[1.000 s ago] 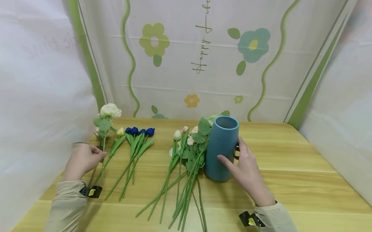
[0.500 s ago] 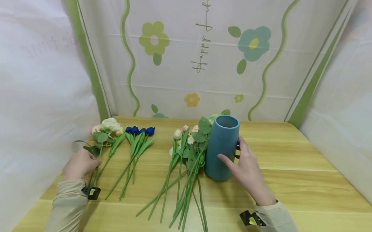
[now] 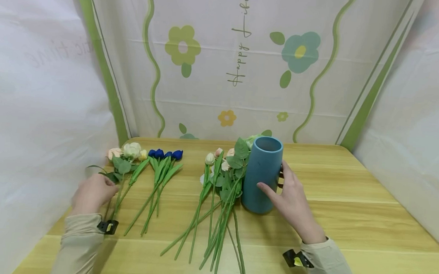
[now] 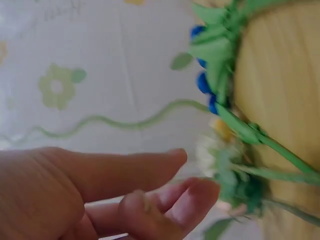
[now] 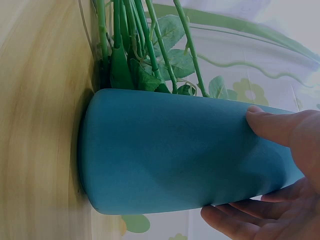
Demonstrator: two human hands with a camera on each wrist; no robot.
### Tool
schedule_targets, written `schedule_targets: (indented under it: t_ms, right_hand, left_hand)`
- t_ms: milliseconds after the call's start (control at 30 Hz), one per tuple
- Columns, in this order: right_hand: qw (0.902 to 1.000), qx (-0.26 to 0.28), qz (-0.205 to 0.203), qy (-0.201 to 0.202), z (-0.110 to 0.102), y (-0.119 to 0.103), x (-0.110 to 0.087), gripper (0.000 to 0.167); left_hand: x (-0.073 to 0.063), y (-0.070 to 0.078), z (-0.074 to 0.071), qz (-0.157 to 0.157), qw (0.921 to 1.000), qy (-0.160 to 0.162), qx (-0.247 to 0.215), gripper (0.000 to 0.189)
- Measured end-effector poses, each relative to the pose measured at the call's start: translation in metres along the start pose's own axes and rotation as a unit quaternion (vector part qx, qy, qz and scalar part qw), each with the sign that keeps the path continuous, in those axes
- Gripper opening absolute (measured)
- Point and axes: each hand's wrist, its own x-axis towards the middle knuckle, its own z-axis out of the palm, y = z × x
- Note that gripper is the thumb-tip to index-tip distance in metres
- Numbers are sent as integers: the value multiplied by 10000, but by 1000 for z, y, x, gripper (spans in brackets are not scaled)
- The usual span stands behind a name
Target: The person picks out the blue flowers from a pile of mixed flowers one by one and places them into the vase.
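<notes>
My right hand (image 3: 294,205) grips the blue vase (image 3: 260,180), which stands upright on the table. The right wrist view shows thumb and fingers round opposite sides of the vase (image 5: 175,155). At the left, my left hand (image 3: 94,192) hovers beside a white flower (image 3: 132,150) lying among a pale pink flower (image 3: 114,153) and a yellow tulip (image 3: 143,155). In the left wrist view, a gap separates the thumb from the loosely bent fingers (image 4: 197,195) of my left hand, and no stem lies between them.
Several blue tulips (image 3: 164,154) lie right of the left group. Between them and the vase rests a bunch of white and pink flowers with long green stems (image 3: 222,226). A patterned cloth (image 3: 208,70) closes off the back and sides of the wooden table (image 3: 342,209).
The white flower, earlier raised in my left hand, has come down onto the table beside the pink one. My left fingers have come off its stem. Right hand and vase stay put.
</notes>
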Motion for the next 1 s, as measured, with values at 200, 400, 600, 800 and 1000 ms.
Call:
schedule_targets:
  t_ms: [200, 400, 600, 800, 1000]
  right_hand:
    - [10000, -2, -16, 21, -1, -1, -1, 96]
    - [9999, -9, -114, 23, 1, -1, 1, 95]
    - [9998, 47, -160, 67, 0, -3, 1, 94]
    - [9998, -26, -184, 78, 0, 0, 2, 93]
    - [9999, 1, -161, 55, 1, 1, 1, 94]
  left_hand:
    - [-12, 45, 12, 601, 9978, -143, 222, 32]
    - [-9, 71, 42, 643, 9963, -428, 369, 47]
    - [-2, 69, 53, 727, 9962, -340, 335, 47]
    - [4, 67, 57, 567, 9966, -497, 321, 42]
    - [7, 59, 57, 435, 9960, -645, 431, 26]
